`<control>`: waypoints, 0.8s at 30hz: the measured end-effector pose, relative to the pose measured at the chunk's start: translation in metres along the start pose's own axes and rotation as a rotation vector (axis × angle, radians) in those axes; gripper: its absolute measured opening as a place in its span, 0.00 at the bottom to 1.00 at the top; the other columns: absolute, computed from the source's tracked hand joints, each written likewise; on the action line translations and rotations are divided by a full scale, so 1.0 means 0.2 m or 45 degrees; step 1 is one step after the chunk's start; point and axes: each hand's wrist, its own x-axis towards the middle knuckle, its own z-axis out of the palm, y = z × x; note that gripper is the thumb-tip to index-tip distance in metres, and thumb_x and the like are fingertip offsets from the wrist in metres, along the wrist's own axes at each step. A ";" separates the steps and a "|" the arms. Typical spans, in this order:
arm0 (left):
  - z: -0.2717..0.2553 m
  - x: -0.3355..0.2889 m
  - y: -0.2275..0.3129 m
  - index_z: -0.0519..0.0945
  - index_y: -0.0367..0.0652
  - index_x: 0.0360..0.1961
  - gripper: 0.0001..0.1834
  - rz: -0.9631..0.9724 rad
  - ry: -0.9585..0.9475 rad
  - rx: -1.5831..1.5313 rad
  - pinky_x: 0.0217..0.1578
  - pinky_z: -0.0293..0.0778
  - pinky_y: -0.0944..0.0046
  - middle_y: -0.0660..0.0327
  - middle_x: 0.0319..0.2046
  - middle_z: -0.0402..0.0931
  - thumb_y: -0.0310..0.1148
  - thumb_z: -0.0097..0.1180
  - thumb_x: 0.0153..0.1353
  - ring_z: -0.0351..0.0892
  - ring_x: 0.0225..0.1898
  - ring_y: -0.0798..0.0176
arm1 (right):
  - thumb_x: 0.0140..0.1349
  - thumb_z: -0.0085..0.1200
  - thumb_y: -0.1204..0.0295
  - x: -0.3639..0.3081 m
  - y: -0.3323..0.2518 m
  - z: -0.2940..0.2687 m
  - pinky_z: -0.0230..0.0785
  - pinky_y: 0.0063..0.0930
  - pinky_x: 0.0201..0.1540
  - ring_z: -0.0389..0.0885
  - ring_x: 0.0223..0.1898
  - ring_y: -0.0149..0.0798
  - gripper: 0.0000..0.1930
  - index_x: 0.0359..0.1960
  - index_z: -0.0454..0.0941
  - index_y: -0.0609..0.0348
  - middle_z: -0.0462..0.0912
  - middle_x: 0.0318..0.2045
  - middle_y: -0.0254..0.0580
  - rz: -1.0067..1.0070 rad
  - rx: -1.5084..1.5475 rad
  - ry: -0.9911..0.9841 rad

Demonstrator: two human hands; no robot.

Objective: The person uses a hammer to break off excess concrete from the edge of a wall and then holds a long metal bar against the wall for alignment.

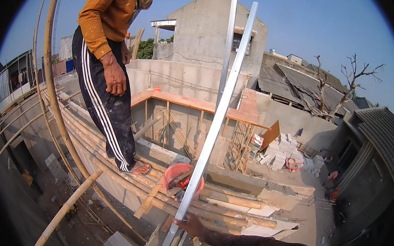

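My right hand (192,224) comes in from the lower right in a dark sleeve. Its fingers are closed round the lower part of a long, shiny light-steel channel (221,110), which stands tilted, its top leaning right. A second steel channel (228,35) runs close behind the first and is partly covered by it. Just beyond my hand, a red bucket (168,173) with tools and red-handled items in it sits on the bamboo poles (161,202), partly hidden by the channel. My left hand is not in view.
A co-worker (107,97) in an orange top and striped dark trousers stands on the bamboo scaffold, arms hanging. An upright bamboo pole (52,86) rises at the left. Orange formwork boards (191,105) line the wall beyond. Pale blocks (282,151) lie piled on the ground far below.
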 end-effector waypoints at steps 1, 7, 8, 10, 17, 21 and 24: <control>0.05 0.00 -0.01 0.72 0.47 0.60 0.25 0.013 0.173 -0.165 0.60 0.61 0.49 0.59 0.53 0.72 0.48 0.51 0.66 0.68 0.57 0.58 | 0.64 0.64 0.58 0.01 0.01 -0.01 0.79 0.31 0.43 0.86 0.39 0.35 0.24 0.52 0.75 0.65 0.85 0.42 0.43 0.000 -0.053 -0.036; 0.11 0.07 0.03 0.84 0.38 0.42 0.12 -0.437 0.285 -1.350 0.29 0.67 0.59 0.64 0.31 0.75 0.33 0.58 0.62 0.70 0.30 0.65 | 0.65 0.63 0.58 0.01 -0.04 -0.03 0.76 0.32 0.47 0.83 0.40 0.33 0.23 0.54 0.75 0.61 0.86 0.40 0.42 -0.179 0.011 -0.192; 0.08 0.08 0.05 0.85 0.36 0.39 0.10 -0.551 0.237 -1.474 0.25 0.66 0.60 0.65 0.28 0.75 0.31 0.58 0.62 0.68 0.27 0.66 | 0.66 0.62 0.59 0.01 -0.06 -0.03 0.76 0.32 0.46 0.83 0.40 0.32 0.22 0.54 0.75 0.61 0.85 0.40 0.42 -0.182 0.049 -0.222; 0.00 0.04 0.09 0.84 0.35 0.40 0.11 -0.456 0.327 -1.160 0.31 0.69 0.57 0.62 0.30 0.76 0.32 0.57 0.63 0.71 0.30 0.64 | 0.67 0.61 0.63 0.01 -0.11 -0.03 0.75 0.27 0.42 0.80 0.38 0.28 0.17 0.50 0.76 0.61 0.83 0.39 0.37 -0.193 0.073 -0.249; -0.22 -0.03 0.22 0.78 0.41 0.42 0.10 -0.622 0.272 -0.874 0.55 0.71 0.52 0.52 0.40 0.79 0.30 0.58 0.58 0.78 0.47 0.46 | 0.66 0.62 0.63 -0.05 -0.14 -0.10 0.77 0.30 0.46 0.82 0.41 0.31 0.17 0.49 0.78 0.63 0.85 0.40 0.41 -0.227 -0.021 -0.289; -0.29 -0.10 0.26 0.77 0.44 0.57 0.27 -0.793 0.087 -0.902 0.56 0.74 0.50 0.49 0.53 0.75 0.39 0.66 0.56 0.75 0.57 0.44 | 0.63 0.64 0.70 -0.16 -0.14 -0.12 0.76 0.29 0.46 0.82 0.43 0.31 0.14 0.47 0.80 0.64 0.85 0.41 0.40 -0.239 -0.046 -0.251; -0.35 -0.10 0.30 0.76 0.46 0.59 0.30 -0.710 0.063 -0.699 0.55 0.74 0.51 0.49 0.50 0.76 0.40 0.67 0.56 0.77 0.54 0.44 | 0.61 0.65 0.67 -0.17 -0.15 -0.15 0.75 0.31 0.48 0.83 0.43 0.35 0.17 0.47 0.80 0.66 0.86 0.41 0.44 -0.240 0.015 -0.262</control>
